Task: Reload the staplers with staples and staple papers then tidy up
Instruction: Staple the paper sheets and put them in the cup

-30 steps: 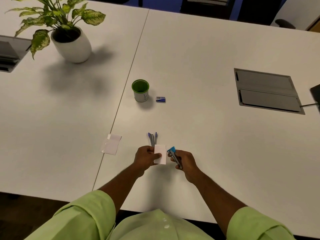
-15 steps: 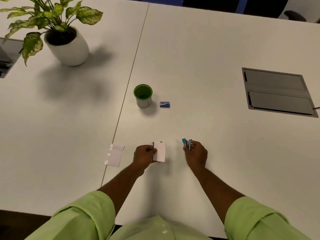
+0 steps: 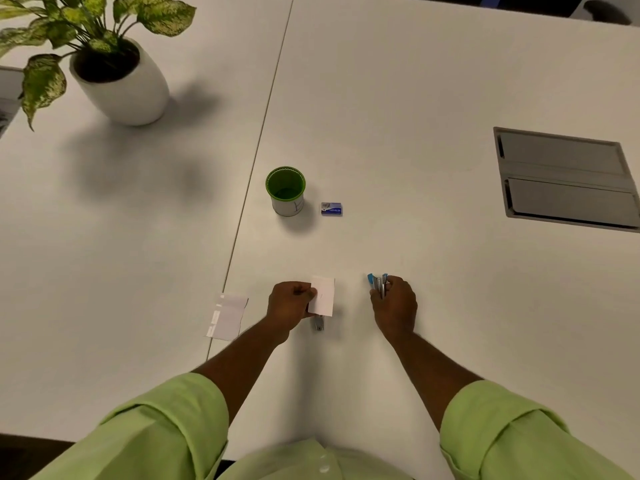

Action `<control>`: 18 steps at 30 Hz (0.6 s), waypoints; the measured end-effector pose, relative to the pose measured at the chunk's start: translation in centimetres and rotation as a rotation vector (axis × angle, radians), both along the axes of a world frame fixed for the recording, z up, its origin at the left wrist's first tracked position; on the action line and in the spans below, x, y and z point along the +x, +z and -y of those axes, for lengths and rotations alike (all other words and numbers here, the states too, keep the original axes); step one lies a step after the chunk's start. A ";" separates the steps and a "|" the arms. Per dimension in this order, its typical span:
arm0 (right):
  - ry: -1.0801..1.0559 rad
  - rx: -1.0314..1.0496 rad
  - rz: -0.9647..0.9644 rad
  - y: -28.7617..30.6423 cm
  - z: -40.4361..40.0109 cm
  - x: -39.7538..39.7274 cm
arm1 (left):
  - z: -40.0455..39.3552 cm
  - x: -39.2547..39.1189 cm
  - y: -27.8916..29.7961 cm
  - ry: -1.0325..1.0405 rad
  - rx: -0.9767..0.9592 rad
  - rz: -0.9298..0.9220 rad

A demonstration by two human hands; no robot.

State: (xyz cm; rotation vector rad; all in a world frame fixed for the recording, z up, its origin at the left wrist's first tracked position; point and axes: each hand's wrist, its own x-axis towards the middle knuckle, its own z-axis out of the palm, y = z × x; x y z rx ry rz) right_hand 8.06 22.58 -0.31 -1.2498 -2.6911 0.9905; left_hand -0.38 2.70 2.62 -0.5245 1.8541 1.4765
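Head view: left hand (image 3: 290,301) pinches a floppy paper slip (image 3: 322,295) by its near edge, right hand (image 3: 394,304) clenched around the stiff blue stapler (image 3: 377,285), best held mid-body, both just above the table (image 3: 398,98).

Both forearms reached forward from rolled green sleeves, well apart. The left hand (image 3: 290,301) was curled, thumb and fingers pinching. The right hand (image 3: 394,303) was also curled in a grip, knuckles up.
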 end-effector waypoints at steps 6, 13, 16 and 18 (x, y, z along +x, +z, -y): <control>0.039 -0.025 0.029 -0.2 -0.1 0.8 | 0.1 0.9 0.7 -0.018 0.008 -0.010; 0.061 0.099 -0.090 1.7 1.1 1.8 | 0.6 2.1 1.7 -0.009 0.000 -0.029; 0.251 0.059 -0.211 2.5 2.0 2.4 | 0.9 2.9 2.2 -0.007 0.030 -0.040; 0.414 -0.062 -0.271 2.8 2.7 2.7 | 0.9 3.3 2.5 -0.023 0.037 -0.049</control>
